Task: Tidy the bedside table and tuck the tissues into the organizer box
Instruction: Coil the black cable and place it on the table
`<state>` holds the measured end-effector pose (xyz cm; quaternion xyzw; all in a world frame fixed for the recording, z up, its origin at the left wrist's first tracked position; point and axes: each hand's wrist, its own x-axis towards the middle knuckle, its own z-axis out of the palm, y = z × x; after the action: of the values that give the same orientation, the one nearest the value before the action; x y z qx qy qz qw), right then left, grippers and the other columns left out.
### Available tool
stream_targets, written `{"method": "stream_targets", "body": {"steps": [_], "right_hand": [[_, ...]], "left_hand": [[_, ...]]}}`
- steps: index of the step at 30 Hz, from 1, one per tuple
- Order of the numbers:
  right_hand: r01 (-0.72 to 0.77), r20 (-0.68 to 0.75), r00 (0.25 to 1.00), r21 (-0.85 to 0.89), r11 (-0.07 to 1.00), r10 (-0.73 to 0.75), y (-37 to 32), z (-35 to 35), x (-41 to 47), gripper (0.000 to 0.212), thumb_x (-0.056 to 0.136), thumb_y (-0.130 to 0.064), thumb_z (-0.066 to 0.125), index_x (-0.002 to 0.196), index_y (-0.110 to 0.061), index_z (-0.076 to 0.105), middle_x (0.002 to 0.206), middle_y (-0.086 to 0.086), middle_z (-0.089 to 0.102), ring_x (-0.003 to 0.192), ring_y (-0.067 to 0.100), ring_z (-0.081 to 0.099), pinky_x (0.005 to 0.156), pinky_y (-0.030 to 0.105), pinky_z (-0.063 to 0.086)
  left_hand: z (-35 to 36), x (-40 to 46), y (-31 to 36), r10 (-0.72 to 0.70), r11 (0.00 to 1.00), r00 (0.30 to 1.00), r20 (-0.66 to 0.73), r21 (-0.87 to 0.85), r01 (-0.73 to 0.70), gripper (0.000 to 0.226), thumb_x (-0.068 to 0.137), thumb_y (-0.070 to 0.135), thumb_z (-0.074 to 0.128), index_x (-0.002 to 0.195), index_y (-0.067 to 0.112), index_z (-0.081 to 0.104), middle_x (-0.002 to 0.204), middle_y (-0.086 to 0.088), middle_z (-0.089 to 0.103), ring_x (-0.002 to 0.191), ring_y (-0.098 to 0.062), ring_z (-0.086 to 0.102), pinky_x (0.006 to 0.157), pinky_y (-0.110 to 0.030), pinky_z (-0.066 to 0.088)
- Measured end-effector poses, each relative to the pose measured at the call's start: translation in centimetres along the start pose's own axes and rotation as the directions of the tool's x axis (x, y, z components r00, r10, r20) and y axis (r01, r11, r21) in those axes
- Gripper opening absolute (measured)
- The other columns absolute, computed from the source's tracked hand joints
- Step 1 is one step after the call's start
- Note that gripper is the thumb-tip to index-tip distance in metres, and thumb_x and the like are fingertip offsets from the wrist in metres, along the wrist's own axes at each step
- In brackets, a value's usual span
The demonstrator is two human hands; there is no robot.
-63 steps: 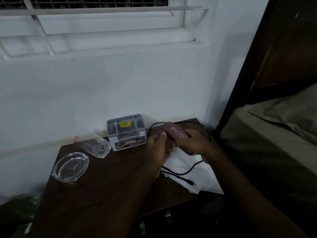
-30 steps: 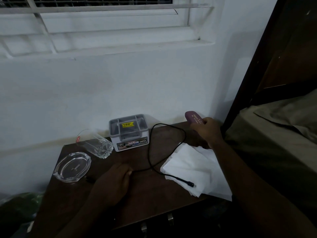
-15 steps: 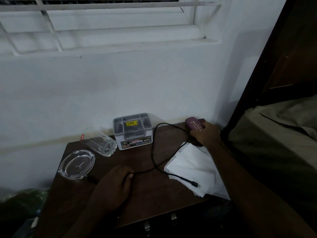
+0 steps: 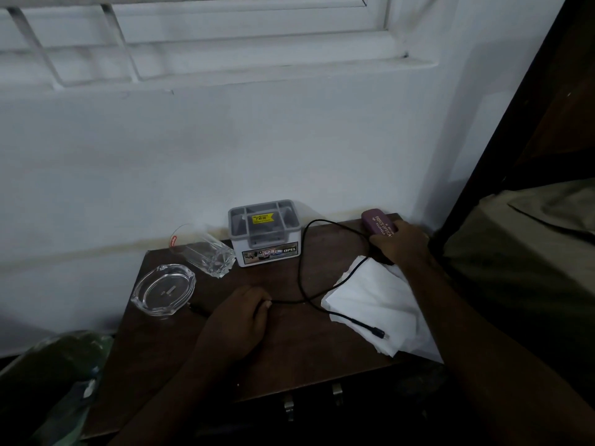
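The right hand [image 4: 402, 244] has carried the spectacle case [image 4: 376, 226] to the table [image 4: 289, 358] corner right of the organizer box [image 4: 264, 233], fingers still curled on it, while the left hand [image 4: 240, 318] pinches the cable [image 4: 302, 275]; the tissues [image 4: 376, 304] remain untucked.

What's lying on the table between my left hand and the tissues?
In the head view, only the black cable crosses bare tabletop between left hand and tissues.

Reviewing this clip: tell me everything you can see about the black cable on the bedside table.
The black cable is thin and looks rubber-coated. It lies slack on the wooden table, arching up in a loop beside the organizer box toward the maroon case. One stretch crosses the white tissues, ending in a small plug resting on them. The left hand pinches it mid-length; a short dark end shows beyond it near the glass ashtray.
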<state>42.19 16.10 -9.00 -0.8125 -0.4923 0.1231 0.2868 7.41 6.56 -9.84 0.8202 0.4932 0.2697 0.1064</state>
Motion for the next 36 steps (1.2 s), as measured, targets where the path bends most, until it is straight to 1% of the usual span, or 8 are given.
{"method": "stream_targets", "body": {"steps": [10,13,16,21,27,31,34,36], "right_hand": [[-0.019,-0.076,0.997,0.0,1.0,0.019,-1.8,-1.4,-1.4,0.068,0.081,-0.07,0.046,0.117,-0.015,0.063,0.117,0.017,0.064,0.112,0.037,0.057,0.102,0.045,0.044],[0.31,-0.323,0.904,0.042,0.95,-0.281,-5.4,-1.4,-5.0,0.042,0.086,-0.045,0.056,0.113,-0.015,0.066,0.115,0.011,0.065,0.11,0.031,0.058,0.096,0.043,0.046],[0.661,-0.032,0.742,0.201,0.723,-0.67,-9.0,0.2,-9.7,0.034,0.087,-0.047,0.057,0.104,-0.022,0.071,0.099,-0.002,0.073,0.095,0.015,0.067,0.087,0.038,0.052],[0.436,0.574,0.511,0.469,0.768,-0.64,-11.1,2.6,-12.8,0.024,0.089,-0.045,0.061,0.1,-0.026,0.071,0.09,-0.004,0.074,0.082,0.01,0.069,0.078,0.033,0.055],[0.502,0.357,0.576,0.555,0.663,-0.735,-13.4,2.1,-11.8,0.013,0.093,-0.028,0.061,0.09,-0.021,0.071,0.077,0.0,0.069,0.068,0.006,0.061,0.064,0.031,0.05],[0.487,0.126,0.699,0.637,0.598,-0.704,-15.4,0.5,-9.7,0.008,0.087,-0.018,0.07,0.094,-0.017,0.073,0.072,0.0,0.068,0.067,0.011,0.061,0.064,0.027,0.049],[0.608,-0.024,0.709,0.528,0.593,-0.705,-16.8,-0.2,-8.8,0.009,0.087,-0.019,0.069,0.092,-0.017,0.076,0.085,-0.005,0.073,0.079,0.002,0.064,0.072,0.009,0.046],[0.678,-0.063,0.685,0.419,0.604,-0.725,-17.4,-0.5,-8.8,0.013,0.091,-0.021,0.064,0.094,-0.018,0.076,0.09,-0.005,0.074,0.084,0.0,0.062,0.072,0.005,0.041]], "left_hand": [[-0.7,0.0,0.2,-0.001,1.0,1.0,0.023,-0.029,0.002,0.004,0.091,0.013,0.061,0.09,0.012,0.064,0.09,-0.001,0.063,0.09,-0.017,0.057,0.083,-0.033,0.046],[-1.1,0.3,0.6,0.03,0.999,1.0,0.007,-0.027,-0.03,0.003,0.091,0.01,0.06,0.089,0.01,0.063,0.089,-0.002,0.063,0.088,-0.016,0.056,0.082,-0.031,0.044],[-1.7,0.8,1.0,0.053,0.998,0.998,-0.02,-0.041,-0.054,0.004,0.092,0.012,0.059,0.091,0.01,0.063,0.09,-0.003,0.063,0.089,-0.017,0.056,0.082,-0.031,0.043],[-3.2,1.9,1.4,0.01,0.994,0.997,-0.081,-0.112,-0.019,0.006,0.093,0.011,0.057,0.093,0.012,0.064,0.088,-0.001,0.063,0.082,-0.014,0.055,0.073,-0.024,0.038],[-4.7,1.5,0.8,-0.205,0.926,0.977,-0.053,-0.333,0.176,0.015,0.098,0.024,0.053,0.086,0.027,0.06,0.075,0.011,0.061,0.073,-0.001,0.058,0.063,-0.013,0.042],[-5.9,1.5,1.4,-0.385,0.461,0.884,0.265,-0.775,0.433,0.029,0.1,0.026,0.046,0.082,0.026,0.069,0.061,0.01,0.053,0.049,-0.006,0.046,0.044,-0.019,0.036],[-7.4,2.8,3.1,-0.153,-0.034,0.908,0.39,-0.92,0.39,0.021,0.087,0.015,0.051,0.094,0.016,0.07,0.068,0.002,0.049,0.05,-0.01,0.04,0.045,-0.023,0.034],[-8.9,4.6,4.2,-0.027,-0.171,0.948,0.318,-0.935,0.309,0.029,0.085,0.008,0.052,0.109,0.012,0.067,0.075,0.001,0.056,0.054,-0.011,0.046,0.048,-0.024,0.039]]}}
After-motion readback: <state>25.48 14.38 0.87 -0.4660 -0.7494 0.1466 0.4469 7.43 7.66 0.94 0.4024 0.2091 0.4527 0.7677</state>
